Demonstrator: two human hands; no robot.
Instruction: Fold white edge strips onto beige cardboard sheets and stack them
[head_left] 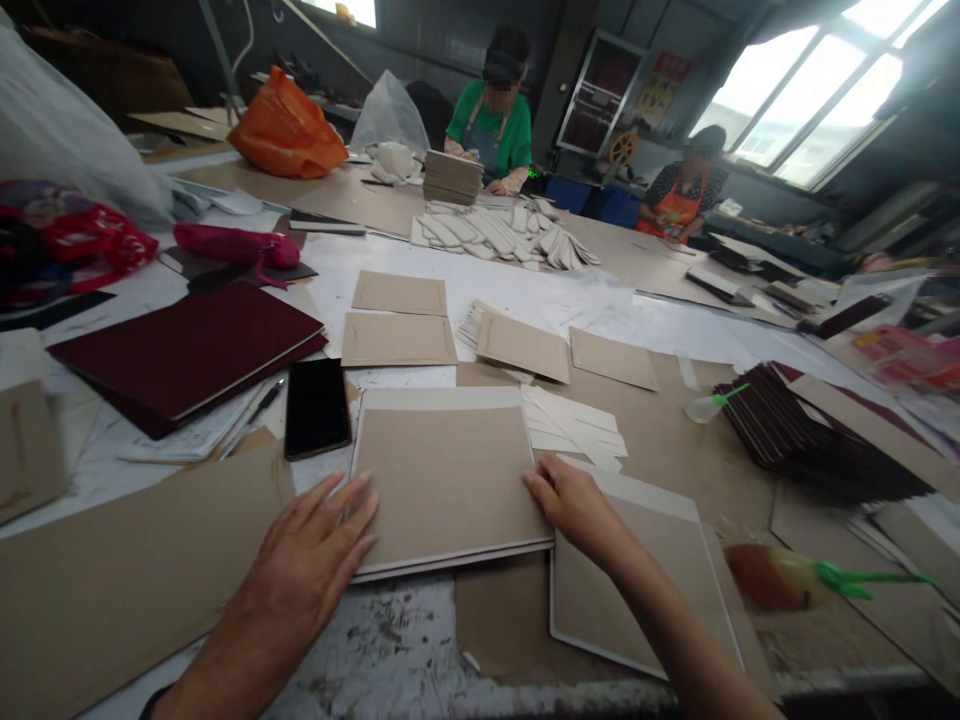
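A grey-brown cardboard panel (442,480) with pale edges lies in front of me, seemingly over a second layer. My left hand (300,560) rests along its left edge with fingers stretched out, the tips on its surface. On the opposite side, my right hand (574,505) has its fingers curled, pinching the panel's right edge. Under my right forearm lies a similar white-edged panel (637,570), partly covered by the arm. White paper strips (574,425) stick out behind the held panel. A black phone (318,408) lies just beyond my left fingers.
Maroon covers (191,350) lie at left; more maroon covers (810,430) are stacked at right. Small cardboard pieces (399,340) sit beyond the panel. Green-tipped glue bottle (787,578) lies at right. Two people work across the table, one near a heap of pale strips (502,235).
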